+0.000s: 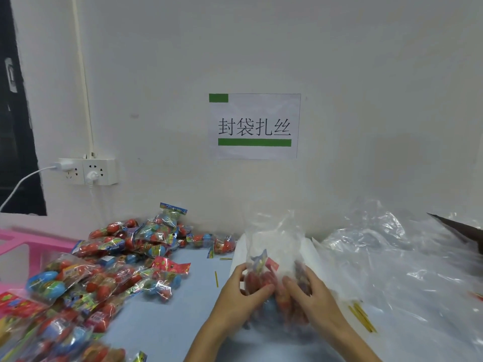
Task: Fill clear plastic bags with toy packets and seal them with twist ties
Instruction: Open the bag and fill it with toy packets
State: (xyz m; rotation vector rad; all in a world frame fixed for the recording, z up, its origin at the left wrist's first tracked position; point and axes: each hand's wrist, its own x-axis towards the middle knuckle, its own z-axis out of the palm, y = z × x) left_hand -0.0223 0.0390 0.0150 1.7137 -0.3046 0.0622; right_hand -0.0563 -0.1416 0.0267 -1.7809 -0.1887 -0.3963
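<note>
I have a clear bag (271,257) standing near the back edge of the desk (167,322), a little right of centre, with several toy packets (261,279) already in its lower half. I judge the film thin, soft and slippery; it creases and gives no support of its own, so the load inside is what keeps the shape. The packets look light, with hard egg-shaped toys under crinkly wrap, so they will shift and slide against each other if I loosen my hold. The empty upper part rises loose above the packets, and I think that neck is the place to gather and pinch once the filling is done.

My left hand (241,290) cups the left side of the bag, fingers (261,288) curled round the bulge, thumb up along the film. My right hand (311,291) presses from the right, fingers bent over the packets through the plastic. Both forearms come in from the near edge.

More loose packets (104,270) lie heaped toward the left edge. Yellow twist ties (362,316) lie just right of my right wrist, and one more (216,279) lies left of the bag. Spare plastic sheeting (392,257) is piled toward the right edge.
</note>
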